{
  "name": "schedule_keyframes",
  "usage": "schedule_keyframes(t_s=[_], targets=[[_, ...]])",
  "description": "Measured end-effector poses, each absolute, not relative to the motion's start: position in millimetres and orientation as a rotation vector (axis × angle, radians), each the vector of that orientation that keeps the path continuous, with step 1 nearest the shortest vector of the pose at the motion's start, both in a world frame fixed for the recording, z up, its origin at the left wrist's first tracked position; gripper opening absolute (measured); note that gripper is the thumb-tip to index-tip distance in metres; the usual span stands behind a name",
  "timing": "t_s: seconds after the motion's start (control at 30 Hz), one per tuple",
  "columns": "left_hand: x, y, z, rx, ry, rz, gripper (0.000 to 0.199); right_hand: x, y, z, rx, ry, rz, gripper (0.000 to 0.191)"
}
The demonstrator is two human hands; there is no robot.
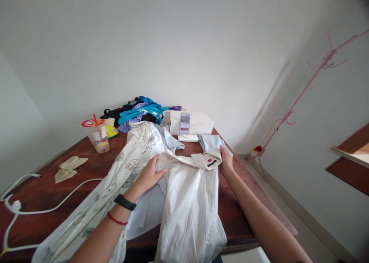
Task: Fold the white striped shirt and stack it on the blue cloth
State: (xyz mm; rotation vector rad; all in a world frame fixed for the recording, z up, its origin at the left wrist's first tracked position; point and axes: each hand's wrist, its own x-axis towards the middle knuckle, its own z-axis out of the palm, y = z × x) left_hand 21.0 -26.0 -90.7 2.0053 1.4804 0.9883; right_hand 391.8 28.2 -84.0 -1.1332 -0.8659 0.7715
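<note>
A white striped collared shirt (188,201) lies lengthwise on the dark wooden table (43,194), its collar with a red label (208,160) at the far end. My left hand (150,174) presses flat on the shirt's left shoulder. My right hand (225,161) grips the collar's right end. A pale patterned garment (123,167) lies under my left forearm, spread toward the near left edge.
A plastic cup with a red lid and straw (98,135) stands at the left. A pile of blue, purple and black clothes (141,113) and a white box (191,121) sit at the back. White cable (34,211), beige cloth (68,167), pink coat rack (300,101) at right.
</note>
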Motion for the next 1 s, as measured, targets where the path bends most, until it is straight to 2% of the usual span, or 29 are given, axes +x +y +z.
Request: schedule_keyframes(t_s=[0.17,0.3,0.43,0.63,0.73,0.83,1.0], targets=[[21,-26,-86,1.987,1.521,0.898,0.071,393,32,-89,-1.195,-0.97,0.91,0.025],[22,-25,-86,1.979,1.526,0.891,0.068,390,28,-86,-1.162,-1.083,1.034,0.027],[22,-24,-88,1.962,1.495,0.894,0.069,392,24,-83,-1.133,-1.213,1.095,0.035],[21,-23,-88,1.956,1.482,0.974,0.06,396,23,-82,-1.078,-1.606,0.992,0.044],[21,-22,-88,1.985,1.458,1.006,0.051,397,25,-84,-1.105,-1.684,0.896,0.035],[21,-21,-89,2.032,1.424,1.058,0.043,397,27,-84,-1.116,-1.661,0.742,0.027],[22,-21,-88,2.043,1.388,1.098,0.038,397,23,-77,-1.145,-1.363,0.714,0.034]])
